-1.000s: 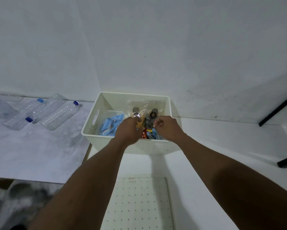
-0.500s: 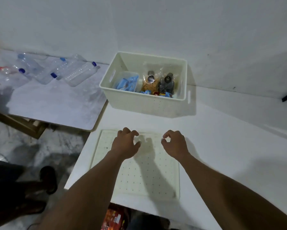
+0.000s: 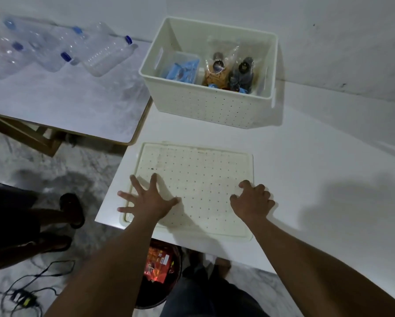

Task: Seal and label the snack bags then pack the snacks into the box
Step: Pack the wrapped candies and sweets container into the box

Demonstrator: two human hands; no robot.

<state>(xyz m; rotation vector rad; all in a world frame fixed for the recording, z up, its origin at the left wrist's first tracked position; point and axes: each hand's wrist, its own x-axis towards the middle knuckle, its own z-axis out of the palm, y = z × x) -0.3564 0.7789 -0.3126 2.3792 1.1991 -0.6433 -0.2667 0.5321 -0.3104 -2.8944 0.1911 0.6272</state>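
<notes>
A flat cream lid (image 3: 198,177) dotted with small holes lies near the front edge of the white table (image 3: 317,170), and both hands are on it. The left hand (image 3: 149,201) lies flat with fingers spread wide over the lid's front left corner, holding nothing. The right hand (image 3: 252,202) sits at the lid's right edge with fingers curled downward; whether they grasp the rim cannot be told. The cream box (image 3: 211,106) stands uncovered toward the table's back left corner, well apart from the lid. Inside it, a clear bag of blue snacks (image 3: 182,70) lies on the left, a bag of orange snacks (image 3: 217,69) stands in the middle, and a bag of dark snacks (image 3: 243,73) stands to its right. Empty plastic bottles (image 3: 105,56) lie on the grey side table (image 3: 61,104) to the left.
</notes>
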